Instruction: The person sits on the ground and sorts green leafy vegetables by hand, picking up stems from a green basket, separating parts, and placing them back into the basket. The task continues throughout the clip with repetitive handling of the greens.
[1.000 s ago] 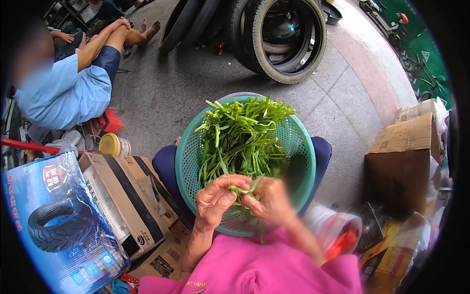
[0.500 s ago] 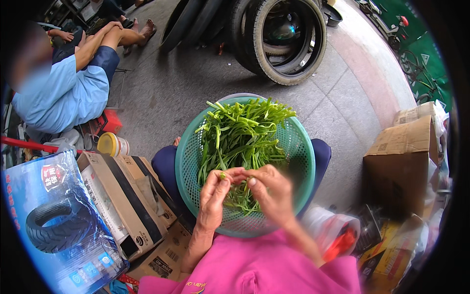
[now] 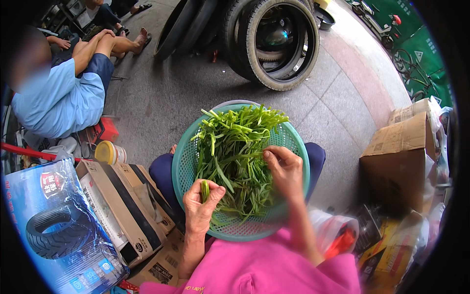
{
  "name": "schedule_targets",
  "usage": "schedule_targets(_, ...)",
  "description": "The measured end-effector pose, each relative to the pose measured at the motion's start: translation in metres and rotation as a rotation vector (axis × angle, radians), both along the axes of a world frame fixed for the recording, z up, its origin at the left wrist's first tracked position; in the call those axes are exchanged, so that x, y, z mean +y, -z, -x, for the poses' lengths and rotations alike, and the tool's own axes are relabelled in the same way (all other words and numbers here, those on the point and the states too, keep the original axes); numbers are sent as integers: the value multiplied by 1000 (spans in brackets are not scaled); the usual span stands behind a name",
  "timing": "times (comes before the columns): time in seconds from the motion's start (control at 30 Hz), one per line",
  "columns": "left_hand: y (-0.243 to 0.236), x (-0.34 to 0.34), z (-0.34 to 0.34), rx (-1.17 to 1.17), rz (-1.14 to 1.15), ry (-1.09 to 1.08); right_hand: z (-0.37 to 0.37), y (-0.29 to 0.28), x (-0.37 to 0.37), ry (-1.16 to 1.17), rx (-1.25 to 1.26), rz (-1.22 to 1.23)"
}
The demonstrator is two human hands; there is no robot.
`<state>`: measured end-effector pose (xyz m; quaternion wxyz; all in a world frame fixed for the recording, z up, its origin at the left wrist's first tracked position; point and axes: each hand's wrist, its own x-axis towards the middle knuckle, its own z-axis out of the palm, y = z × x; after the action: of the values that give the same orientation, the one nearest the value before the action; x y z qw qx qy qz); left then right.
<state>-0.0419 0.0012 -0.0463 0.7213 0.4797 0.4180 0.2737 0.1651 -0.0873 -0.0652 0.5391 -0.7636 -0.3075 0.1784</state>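
Note:
A green perforated plastic basket (image 3: 186, 147) rests on my lap, piled with long leafy green vegetables (image 3: 235, 137), cut stem ends uppermost. My left hand (image 3: 202, 206), over the basket's lower left, pinches a short green stem piece (image 3: 205, 191) between thumb and fingers. At the right side of the pile, my right hand (image 3: 284, 171) has thumb and index finger closed on a long green leafy stalk (image 3: 245, 158) that lies across the leaves.
A person in a light blue shirt (image 3: 63, 103) sits at upper left; others sit behind. Tyres (image 3: 298, 68) stand ahead on the paved floor (image 3: 338, 112). Cardboard boxes (image 3: 125, 206) and a printed blue package (image 3: 29, 196) lie left; a carton (image 3: 391, 174) and plastic bags stand right.
My hands, together over the basket earlier, have moved apart: the left down and leftward, the right up and rightward to the pile. The view has shifted slightly.

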Motion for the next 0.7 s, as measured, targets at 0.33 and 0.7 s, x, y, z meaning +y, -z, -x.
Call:
schedule_targets(0.33,-30,11,-11,-23,-153,-41,-23,-34,-28,-33,355,-317)
schedule_targets(0.7,-49,-10,-31,68,-185,390,13,-47,-7,-76,732,-375)
